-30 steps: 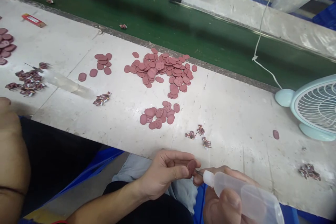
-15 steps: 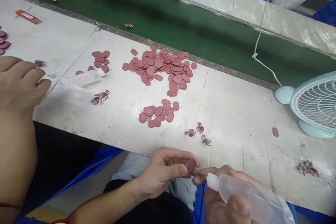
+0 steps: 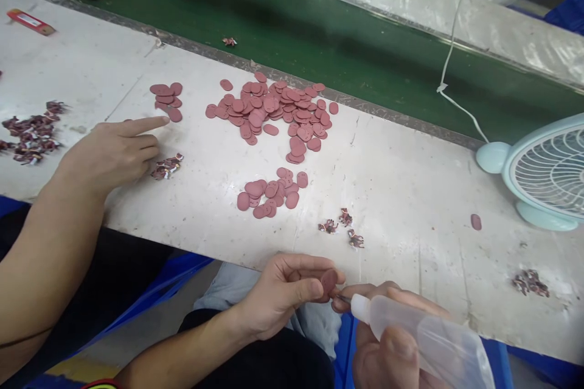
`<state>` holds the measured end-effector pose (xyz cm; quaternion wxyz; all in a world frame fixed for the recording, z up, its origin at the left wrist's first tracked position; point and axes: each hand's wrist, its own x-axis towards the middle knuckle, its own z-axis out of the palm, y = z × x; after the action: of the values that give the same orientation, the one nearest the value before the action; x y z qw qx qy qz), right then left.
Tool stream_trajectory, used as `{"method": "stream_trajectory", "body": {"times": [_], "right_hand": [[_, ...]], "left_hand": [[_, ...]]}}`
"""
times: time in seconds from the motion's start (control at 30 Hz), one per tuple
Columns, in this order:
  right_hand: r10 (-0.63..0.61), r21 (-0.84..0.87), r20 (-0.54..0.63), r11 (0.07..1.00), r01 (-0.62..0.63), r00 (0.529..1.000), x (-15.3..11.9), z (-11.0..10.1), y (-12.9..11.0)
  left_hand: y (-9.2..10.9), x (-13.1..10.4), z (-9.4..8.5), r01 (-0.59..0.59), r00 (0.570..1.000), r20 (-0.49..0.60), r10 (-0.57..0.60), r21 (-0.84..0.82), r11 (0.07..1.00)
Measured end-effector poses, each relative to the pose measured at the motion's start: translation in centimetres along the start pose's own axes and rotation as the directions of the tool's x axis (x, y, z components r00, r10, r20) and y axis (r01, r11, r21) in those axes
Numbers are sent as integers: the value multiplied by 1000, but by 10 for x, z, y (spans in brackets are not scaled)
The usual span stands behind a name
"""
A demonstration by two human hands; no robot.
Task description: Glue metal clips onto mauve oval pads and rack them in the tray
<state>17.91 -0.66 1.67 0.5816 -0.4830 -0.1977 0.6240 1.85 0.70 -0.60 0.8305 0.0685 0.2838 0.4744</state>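
Observation:
Between the thumb and fingers of my left hand (image 3: 278, 295) is a reddish-brown oval disc (image 3: 329, 281), held over the table's front edge. My right hand (image 3: 387, 346) is wrapped round a translucent squeeze bottle (image 3: 424, 334) with a white cap and a thin metal tip. The tip points left, close to the disc; whether it touches cannot be told. Just beyond my hands, three small brown animal figures (image 3: 355, 239) lie on the white table (image 3: 392, 194). Further back are a small group of oval discs (image 3: 272, 189) and a larger pile of discs (image 3: 298, 114).
At the left, another person's hand (image 3: 114, 152) reaches over the table beside more figures (image 3: 31, 134) and discs (image 3: 168, 97). A pale blue fan (image 3: 552, 173) stands at the right, near a figure cluster (image 3: 530, 283). A green belt (image 3: 182, 15) runs behind.
The other person's hand has moved right toward the discs, and the bottle lying there is no longer visible. My hands keep nearly the same pose. The view has shifted slightly.

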Motion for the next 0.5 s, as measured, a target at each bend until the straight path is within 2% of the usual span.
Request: {"method": "stream_trajectory", "body": {"times": [0.13,0.2,0.23,0.3,0.33,0.37,0.43,0.47,0.5], "right_hand": [[16,267,-46,964,-3,999,25,-17,-27],[53,515,-13,856,-39,998,41,-31,-40],[96,660,28,746,-90,995,50,-39,-45],[171,870,140,450,-204,975,70,-59,-50],[189,916,185,322,-239,964,80,-70,-51],[192,937,212,239,-255,958,89,-81,-52],[171,948,225,188,-256,959,98,-97,-51],[155,945,222,210,-251,963,98,-101,-50],[145,928,212,282,-246,967,93,-100,-49]], "left_hand": [[4,-3,1,-3,1000,17,3,6,1000],[7,-4,1,-5,1000,21,6,-14,1000],[9,-5,1,-10,1000,15,11,-23,1000],[12,-5,0,-26,1000,-5,26,-32,999],[14,-6,-1,-36,999,-16,35,-33,999],[15,-5,-2,-46,999,-26,46,-31,998],[18,-5,-5,-68,997,-40,67,-26,997],[20,-6,-6,-76,996,-44,75,-20,997],[21,-6,-8,-83,996,-47,82,-15,996]]}}
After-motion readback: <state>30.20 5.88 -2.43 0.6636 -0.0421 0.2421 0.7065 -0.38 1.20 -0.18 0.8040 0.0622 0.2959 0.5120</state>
